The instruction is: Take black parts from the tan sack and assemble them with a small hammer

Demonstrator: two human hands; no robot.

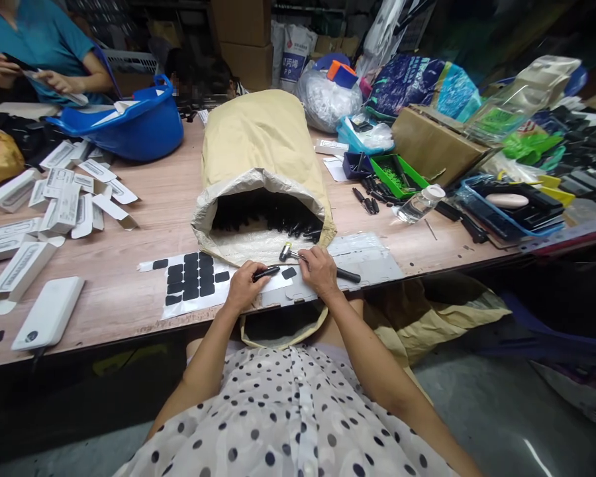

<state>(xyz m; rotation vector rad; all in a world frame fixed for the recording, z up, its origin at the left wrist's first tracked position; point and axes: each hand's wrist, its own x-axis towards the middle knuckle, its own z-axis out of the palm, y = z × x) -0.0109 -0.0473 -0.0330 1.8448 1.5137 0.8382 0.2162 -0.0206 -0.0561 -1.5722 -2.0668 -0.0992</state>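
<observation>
My left hand (247,283) is closed on a short black pen-like piece (267,272) above the table's front edge. A small hammer (348,275) with a black handle and a pale-tipped head lies in the grasp of my right hand (319,270), its head pointing left. Between the hands, one black square patch (289,273) rests on the work surface. Left of them lies a white sheet (179,308) with rows of black rounded squares (191,276). Just beyond my hands, a large tan sack (258,142) opens toward me, with many black pieces (265,215) inside.
At left are several white boxes (67,205), a white power-bank-like device (48,311) and a blue basin (149,126). A co-worker (44,46) sits beyond. On the right stand a green tray (400,175), a clear bottle (420,204) and a cardboard box (432,146).
</observation>
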